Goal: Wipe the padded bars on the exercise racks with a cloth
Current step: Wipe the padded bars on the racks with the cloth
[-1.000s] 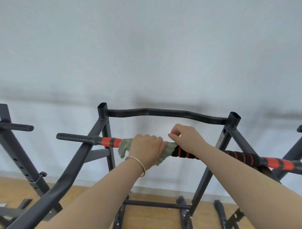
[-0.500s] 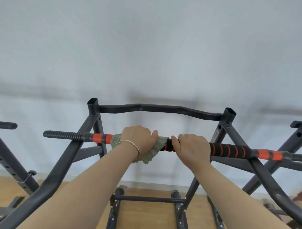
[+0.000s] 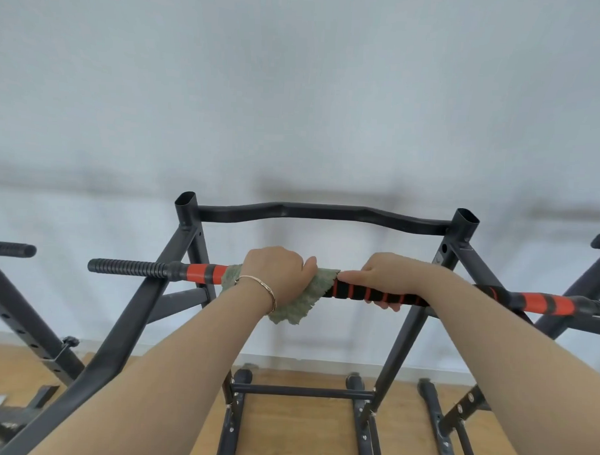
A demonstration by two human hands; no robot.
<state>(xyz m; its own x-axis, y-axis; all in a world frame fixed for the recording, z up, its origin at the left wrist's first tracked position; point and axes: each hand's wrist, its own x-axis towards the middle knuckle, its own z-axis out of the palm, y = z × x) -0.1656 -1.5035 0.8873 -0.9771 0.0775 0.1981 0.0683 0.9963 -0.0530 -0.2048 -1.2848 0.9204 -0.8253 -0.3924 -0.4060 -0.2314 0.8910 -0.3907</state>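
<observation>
Cloth: your crumpled grey-green terry cloth [image 3: 304,300] is wrapped over the bar between the rack's two uprights, with a loose corner hanging below it.
Bar: the long horizontal padded bar [image 3: 364,293], black foam with thin orange rings and solid orange bands towards each end, lies across the rack. Its ribbed black end grip [image 3: 127,267] sticks out past the left upright.
Left hand: your left hand [image 3: 276,272] is curled round the cloth and the bar under it, knuckles up. A thin gold bangle [image 3: 261,287] circles that wrist.
Right hand: your right hand [image 3: 388,276] grips the bare padding just beside the cloth. The fingers are wrapped underneath and the thumb lies along the top, its tip at the cloth's edge.
Rack: the dark grey steel-tube rack [image 3: 321,212] stands on a light wooden floor [image 3: 302,428] against a pale wall [image 3: 296,91].
Neighbours: parts of similar dark frames [image 3: 8,249] show at both edges.
</observation>
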